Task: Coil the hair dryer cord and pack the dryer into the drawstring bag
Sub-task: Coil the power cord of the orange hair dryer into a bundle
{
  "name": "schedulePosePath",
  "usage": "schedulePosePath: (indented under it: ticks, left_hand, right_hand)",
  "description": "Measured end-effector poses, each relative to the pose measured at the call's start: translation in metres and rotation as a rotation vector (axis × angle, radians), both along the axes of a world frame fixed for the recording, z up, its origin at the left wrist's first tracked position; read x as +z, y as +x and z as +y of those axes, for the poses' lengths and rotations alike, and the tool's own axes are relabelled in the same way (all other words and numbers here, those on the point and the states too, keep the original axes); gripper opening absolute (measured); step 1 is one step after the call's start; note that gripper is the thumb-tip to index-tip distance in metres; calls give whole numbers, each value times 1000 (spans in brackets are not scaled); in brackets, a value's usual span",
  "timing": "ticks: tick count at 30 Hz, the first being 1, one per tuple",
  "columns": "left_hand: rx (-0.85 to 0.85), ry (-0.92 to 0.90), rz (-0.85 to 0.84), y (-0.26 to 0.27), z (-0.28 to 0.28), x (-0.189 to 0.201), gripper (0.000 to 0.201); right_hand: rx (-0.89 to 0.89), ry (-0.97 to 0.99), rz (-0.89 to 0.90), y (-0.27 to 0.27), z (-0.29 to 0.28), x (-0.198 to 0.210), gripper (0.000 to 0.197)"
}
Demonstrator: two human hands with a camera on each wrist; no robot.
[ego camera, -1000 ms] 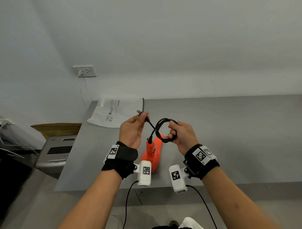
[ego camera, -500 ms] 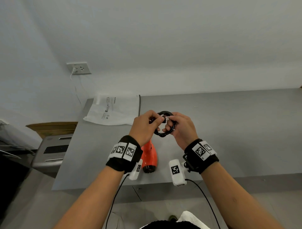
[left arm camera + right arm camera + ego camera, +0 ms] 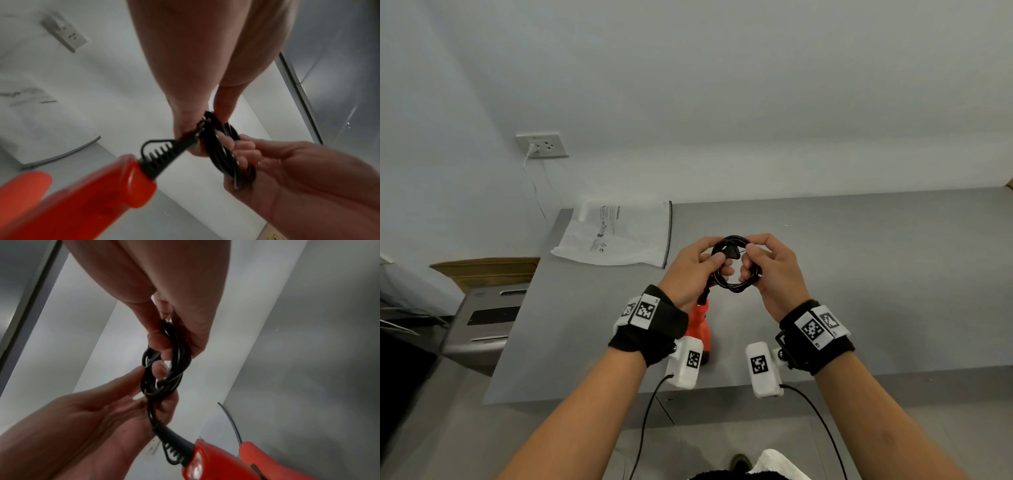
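The black cord (image 3: 736, 284) is wound into a small coil and held above the grey table (image 3: 876, 274). My left hand (image 3: 717, 262) pinches the plug (image 3: 732, 251) against the coil's left side. On the right side, my right hand (image 3: 748, 262) grips the loops, fingers curled through them. The orange hair dryer (image 3: 698, 325) hangs below the coil by its black strain relief (image 3: 164, 154), partly hidden behind my left wrist. In the right wrist view the coil (image 3: 170, 363) sits between both hands above the dryer (image 3: 216, 464). The white bag (image 3: 616, 236) lies flat at the table's far left.
A wall socket (image 3: 542, 145) with a white cable is on the wall at left. Beside the table's left edge stand a cardboard box (image 3: 486, 270) and a grey metal unit (image 3: 486, 318). The table's near edge runs just under my wrists.
My left hand has brought the plug end across from the left to the coil. Both hands now hold the coil together, and the dryer has swung under my left wrist.
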State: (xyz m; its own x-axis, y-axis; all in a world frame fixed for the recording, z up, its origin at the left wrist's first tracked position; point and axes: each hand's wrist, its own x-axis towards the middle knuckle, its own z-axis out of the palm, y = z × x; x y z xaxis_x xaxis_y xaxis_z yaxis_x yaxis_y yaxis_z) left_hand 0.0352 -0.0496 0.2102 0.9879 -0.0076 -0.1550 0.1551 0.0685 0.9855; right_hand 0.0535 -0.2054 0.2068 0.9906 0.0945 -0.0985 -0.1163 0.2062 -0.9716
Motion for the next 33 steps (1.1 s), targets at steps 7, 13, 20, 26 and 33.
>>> schedulePosePath:
  ticks: [7, 13, 20, 26, 33]
  left_hand:
    - [6, 57, 62, 5, -5, 3, 22]
    - [179, 122, 10, 12, -24, -8, 17]
    - [34, -281, 106, 7, -21, -5, 34]
    - [-32, -116, 50, 9, -21, -2, 35]
    - [-200, 321, -210, 4, -39, -11, 51]
  right_hand:
    - [77, 51, -2, -1, -9, -7, 16]
    - [72, 58, 59, -9, -1, -16, 15]
    - [-168, -240, 96, 4, -11, -37, 12]
    - [-171, -678, -325, -15, -2, -26, 32]
    - [-220, -651, -223, 7, -7, -44, 13]
